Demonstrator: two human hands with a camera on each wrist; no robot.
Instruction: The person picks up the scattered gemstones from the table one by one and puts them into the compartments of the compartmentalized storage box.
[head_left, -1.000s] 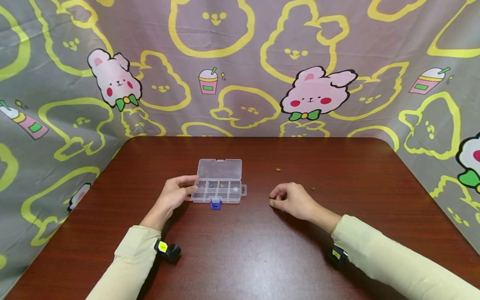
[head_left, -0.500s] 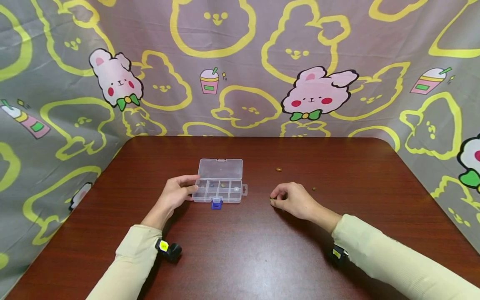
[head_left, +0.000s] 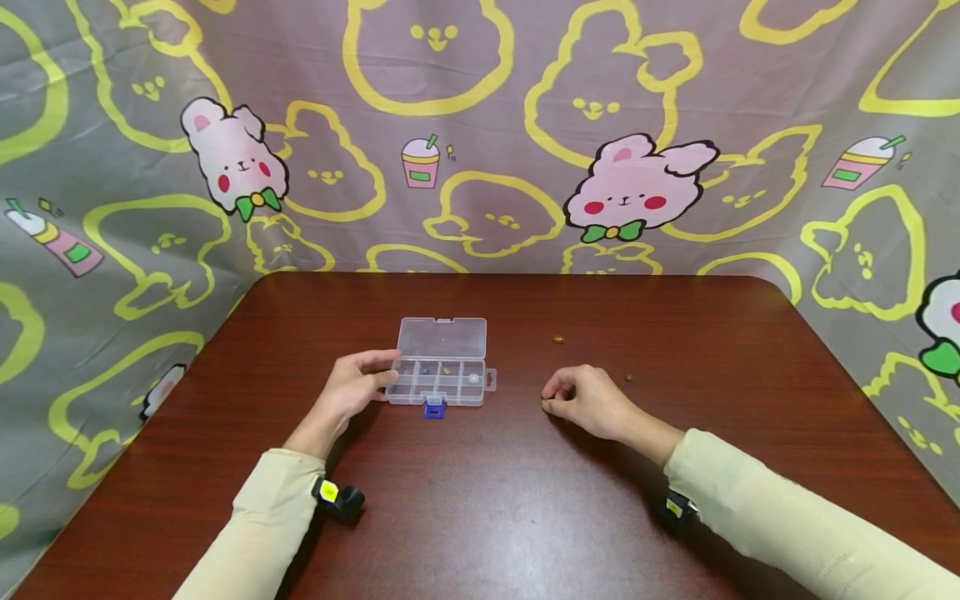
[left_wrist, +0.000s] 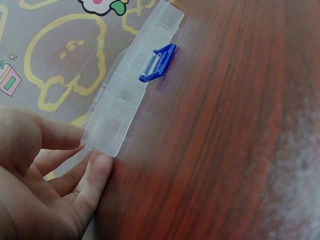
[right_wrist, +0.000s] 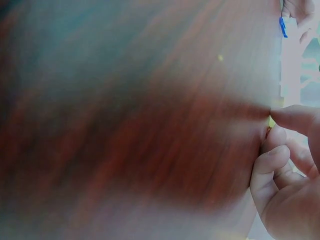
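My left hand (head_left: 351, 385) grips the left end of a clear plastic compartment box (left_wrist: 112, 112) with thumb and fingers. Its lid (head_left: 442, 338) stands open toward the back, and a blue latch (head_left: 434, 410) hangs at the front. A few small pieces lie in the back row of compartments, among them a yellowish bead (head_left: 447, 371) and a white one (head_left: 474, 378). To the right of the box, my right hand (head_left: 591, 402) pinches a tiny yellowish bead (right_wrist: 271, 121) between thumb and index finger, low at the tabletop. The fingertips mostly hide it.
An orange-brown oval bead (head_left: 558, 339) lies on the dark wood table (head_left: 480, 517) beyond my right hand. A smaller greenish-brown bead (head_left: 628, 377) sits to that hand's right. Patterned cloth (head_left: 495, 133) hangs along the table's back and sides.
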